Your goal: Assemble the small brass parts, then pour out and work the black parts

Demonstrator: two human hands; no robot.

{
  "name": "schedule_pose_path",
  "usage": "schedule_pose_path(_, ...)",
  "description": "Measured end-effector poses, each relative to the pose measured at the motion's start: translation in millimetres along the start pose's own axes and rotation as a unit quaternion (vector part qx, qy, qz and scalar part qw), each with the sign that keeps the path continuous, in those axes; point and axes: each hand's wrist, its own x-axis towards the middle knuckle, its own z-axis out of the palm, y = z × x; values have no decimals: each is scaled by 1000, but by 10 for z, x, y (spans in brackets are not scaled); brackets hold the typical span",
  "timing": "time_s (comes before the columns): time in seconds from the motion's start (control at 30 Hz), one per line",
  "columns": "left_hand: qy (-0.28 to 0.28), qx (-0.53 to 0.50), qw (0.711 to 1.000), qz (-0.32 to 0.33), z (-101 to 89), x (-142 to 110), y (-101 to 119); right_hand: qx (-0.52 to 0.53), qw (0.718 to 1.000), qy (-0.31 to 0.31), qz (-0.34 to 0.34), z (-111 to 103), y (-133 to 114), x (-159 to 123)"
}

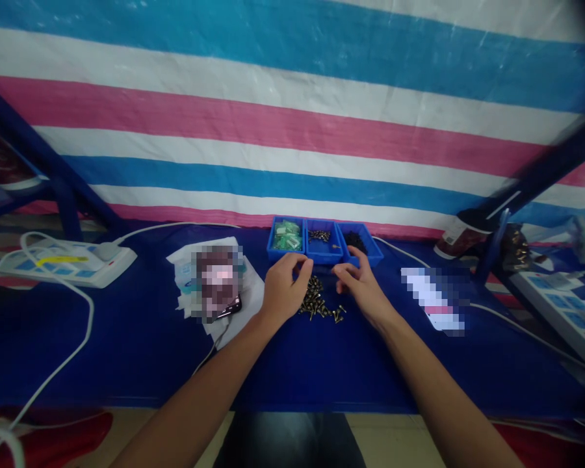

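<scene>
My left hand (pixel 285 290) hangs loosely curled just above a scattered pile of small brass-and-black screws (pixel 319 302), close to the front of a blue plastic parts tray (pixel 322 255). My right hand (pixel 361 284) is curved, with its fingers reaching towards the pile's right side. Nothing shows in either hand. The tray has three compartments: green packets (pixel 286 235) on the left, small screws (pixel 319 236) in the middle, and small black parts (pixel 355 242) on the right.
A phone (pixel 229 307) lies on papers (pixel 238 296) left of my hands, partly under a blurred item. Another blurred item (pixel 433 301) lies to the right. White power strips (pixel 63 263) and cables sit on the blue table cover (pixel 127 338), before a striped tarp (pixel 283 130).
</scene>
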Motion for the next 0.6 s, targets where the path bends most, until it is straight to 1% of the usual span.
schedule_pose_path(0.07,15,10,1000,-17,7,11,-28,-41,998,41,-1,-19,52,28)
schedule_pose_path(0.13,17,19,999,-22,19,14,-53,-143,988,48,-20,-44,83,36)
schedule_pose_path(0.17,14,24,999,-21,26,13,-63,-202,978,42,-37,-56,86,29)
schedule_pose_path(0.23,5,30,999,-17,38,7,-81,-307,950,1,-60,-81,65,-3)
schedule_pose_path(0.3,-4,34,999,-13,48,0,-96,-370,925,-65,-58,-112,18,-48)
schedule_pose_path(0.37,-13,38,999,-11,55,-6,-107,-396,909,-118,-45,-154,-33,-92)
schedule_pose_path(0.5,-23,41,999,-14,59,-13,-109,-391,902,-182,-31,-244,-80,-135)
schedule_pose_path(0.6,-28,39,999,-14,58,-15,-95,-386,895,-224,-25,-271,-72,-135)
